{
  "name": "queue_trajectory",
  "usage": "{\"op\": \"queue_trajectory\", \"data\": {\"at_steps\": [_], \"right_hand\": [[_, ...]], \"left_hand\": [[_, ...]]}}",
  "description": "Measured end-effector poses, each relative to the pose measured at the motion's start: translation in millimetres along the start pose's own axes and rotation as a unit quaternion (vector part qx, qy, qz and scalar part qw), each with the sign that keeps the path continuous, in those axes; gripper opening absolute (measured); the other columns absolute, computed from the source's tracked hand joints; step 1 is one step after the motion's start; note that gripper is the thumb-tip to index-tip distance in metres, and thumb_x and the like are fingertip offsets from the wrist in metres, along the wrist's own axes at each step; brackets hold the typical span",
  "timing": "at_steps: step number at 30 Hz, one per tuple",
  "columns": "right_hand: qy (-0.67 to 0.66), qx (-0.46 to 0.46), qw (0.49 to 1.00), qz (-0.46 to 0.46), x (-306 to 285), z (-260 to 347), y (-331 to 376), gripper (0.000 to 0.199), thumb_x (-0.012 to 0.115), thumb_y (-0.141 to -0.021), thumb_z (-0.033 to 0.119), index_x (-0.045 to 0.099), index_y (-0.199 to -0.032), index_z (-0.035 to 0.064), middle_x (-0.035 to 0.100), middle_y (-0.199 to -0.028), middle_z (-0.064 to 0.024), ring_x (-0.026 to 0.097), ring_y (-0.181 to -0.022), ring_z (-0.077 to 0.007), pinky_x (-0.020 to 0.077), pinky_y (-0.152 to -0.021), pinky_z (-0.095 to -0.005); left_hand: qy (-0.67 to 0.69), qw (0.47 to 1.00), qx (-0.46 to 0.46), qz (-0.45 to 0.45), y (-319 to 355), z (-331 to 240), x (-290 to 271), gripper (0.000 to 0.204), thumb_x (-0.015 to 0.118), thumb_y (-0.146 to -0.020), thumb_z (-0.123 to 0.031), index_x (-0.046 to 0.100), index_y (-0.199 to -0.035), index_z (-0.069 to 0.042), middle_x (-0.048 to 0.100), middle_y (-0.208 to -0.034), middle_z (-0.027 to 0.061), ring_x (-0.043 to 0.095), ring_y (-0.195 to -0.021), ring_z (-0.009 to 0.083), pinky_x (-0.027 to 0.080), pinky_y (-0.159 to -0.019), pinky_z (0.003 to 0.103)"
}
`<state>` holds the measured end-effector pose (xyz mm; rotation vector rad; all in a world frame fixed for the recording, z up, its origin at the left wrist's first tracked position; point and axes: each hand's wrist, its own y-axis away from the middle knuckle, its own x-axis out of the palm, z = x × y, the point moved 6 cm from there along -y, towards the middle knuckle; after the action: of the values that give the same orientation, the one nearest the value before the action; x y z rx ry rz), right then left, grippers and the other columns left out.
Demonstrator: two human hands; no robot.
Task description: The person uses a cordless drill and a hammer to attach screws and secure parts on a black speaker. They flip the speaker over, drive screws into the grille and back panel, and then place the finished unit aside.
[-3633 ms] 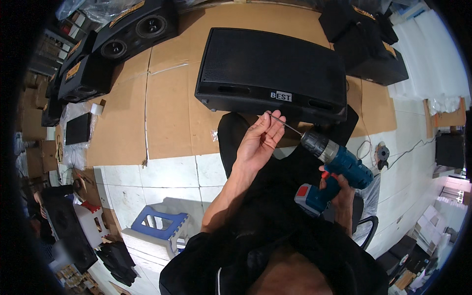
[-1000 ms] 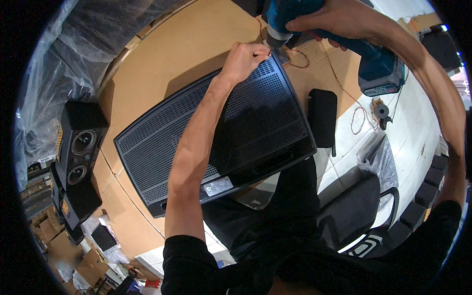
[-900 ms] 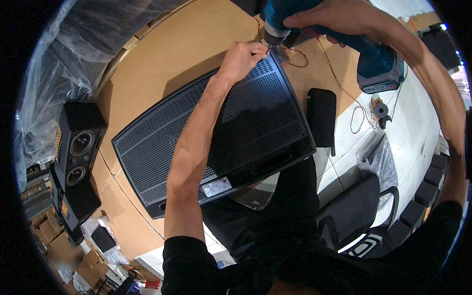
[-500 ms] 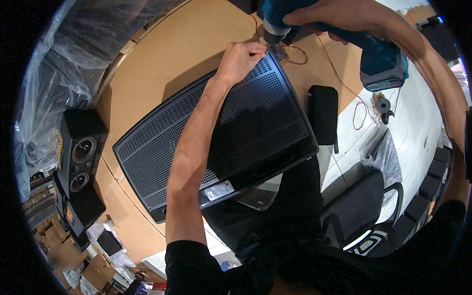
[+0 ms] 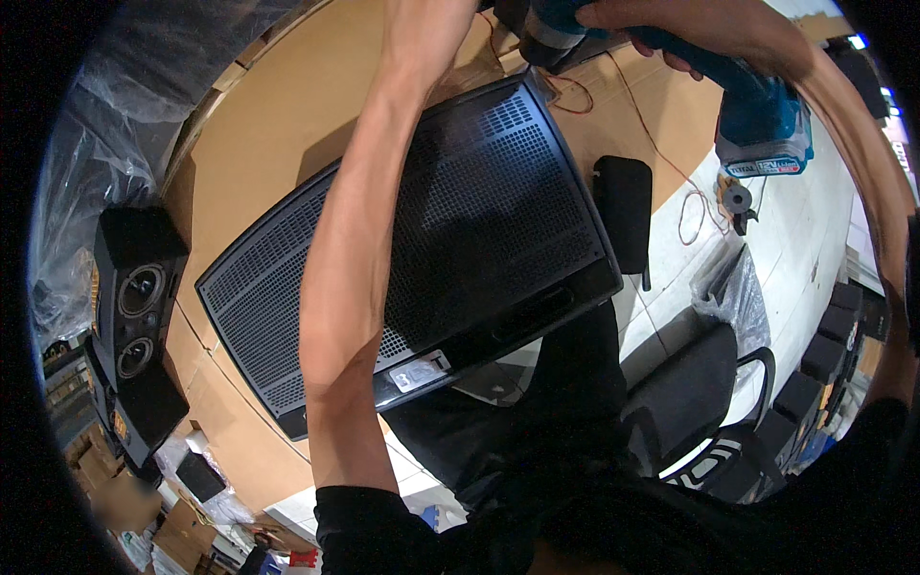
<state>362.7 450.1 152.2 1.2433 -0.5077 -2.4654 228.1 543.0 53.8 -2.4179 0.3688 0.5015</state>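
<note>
A large black speaker with a perforated metal grille lies in front of me, its face up, on brown cardboard. My right hand is closed round the handle of a teal cordless drill at the top right. The drill's chuck is just beyond the speaker's far right corner, and its tip is hard to make out. My left arm reaches across the grille. My left hand is past the speaker's far edge, its fingers cut off by the top of the picture.
An upright two-driver speaker stands at the left by plastic sheeting. A black padded piece lies beside the big speaker. An orange cord, a roll of tape, bubble wrap and a black chair are on the right.
My left hand has left the speaker's far right corner and moved up and left, beyond the far edge. The drill has shifted slightly right, still in my right hand. The whole view has shifted a little.
</note>
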Motion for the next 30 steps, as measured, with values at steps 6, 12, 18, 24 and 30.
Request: {"op": "queue_trajectory", "data": {"at_steps": [6,12,18,24,30], "right_hand": [[0.088,0.079,0.991,-0.067,-5.0,2.6,8.7,0.027,0.067,-0.087,0.024,0.067,-0.104,0.0019,0.065,-0.081,-0.0067,0.059,-0.069,-0.0123,0.0486,-0.059,-0.0261],[0.123,0.010,0.990,-0.072,-0.7,-2.4,0.0,0.025,0.066,-0.087,0.020,0.067,-0.103,0.0007,0.064,-0.080,-0.0073,0.059,-0.069,-0.0131,0.0486,-0.058,-0.0269],[0.116,0.059,0.990,-0.052,-1.1,5.5,-2.3,0.024,0.066,-0.087,0.020,0.067,-0.102,0.0006,0.064,-0.078,-0.0070,0.059,-0.065,-0.0128,0.0487,-0.057,-0.0272],[0.116,0.094,0.987,-0.065,-2.5,-6.1,0.1,0.027,0.066,-0.088,0.022,0.067,-0.105,0.0015,0.065,-0.083,-0.0076,0.060,-0.070,-0.0135,0.0504,-0.061,-0.0272],[0.140,0.052,0.986,-0.074,0.1,8.8,3.8,0.030,0.064,-0.090,0.026,0.067,-0.109,0.0030,0.066,-0.090,-0.0086,0.061,-0.076,-0.0150,0.0514,-0.067,-0.0283]], "left_hand": [[-0.022,0.842,0.494,-0.216,-17.5,-118.4,21.0,0.033,0.067,-0.080,-0.011,0.063,-0.113,-0.016,0.056,-0.099,0.0108,0.061,-0.083,0.0262,0.051,-0.067,0.034],[0.039,0.905,0.376,-0.195,-19.9,-99.7,26.2,0.020,0.068,-0.080,-0.014,0.062,-0.098,-0.010,0.056,-0.092,0.0104,0.059,-0.076,0.0250,0.049,-0.062,0.034],[0.179,0.928,0.286,-0.159,-27.5,-96.8,17.9,0.027,0.069,-0.083,-0.023,0.057,-0.089,0.000,0.054,-0.077,0.0103,0.057,-0.065,0.0215,0.048,-0.061,0.033],[0.224,0.935,0.242,-0.129,-30.5,-91.0,40.3,0.026,0.069,-0.083,-0.024,0.057,-0.090,-0.002,0.054,-0.078,0.0102,0.058,-0.064,0.0216,0.049,-0.060,0.034],[0.033,0.894,0.397,-0.208,-18.6,-104.9,21.9,0.015,0.067,-0.083,-0.017,0.063,-0.097,-0.014,0.052,-0.088,0.0084,0.057,-0.068,0.0216,0.048,-0.056,0.032]]}}
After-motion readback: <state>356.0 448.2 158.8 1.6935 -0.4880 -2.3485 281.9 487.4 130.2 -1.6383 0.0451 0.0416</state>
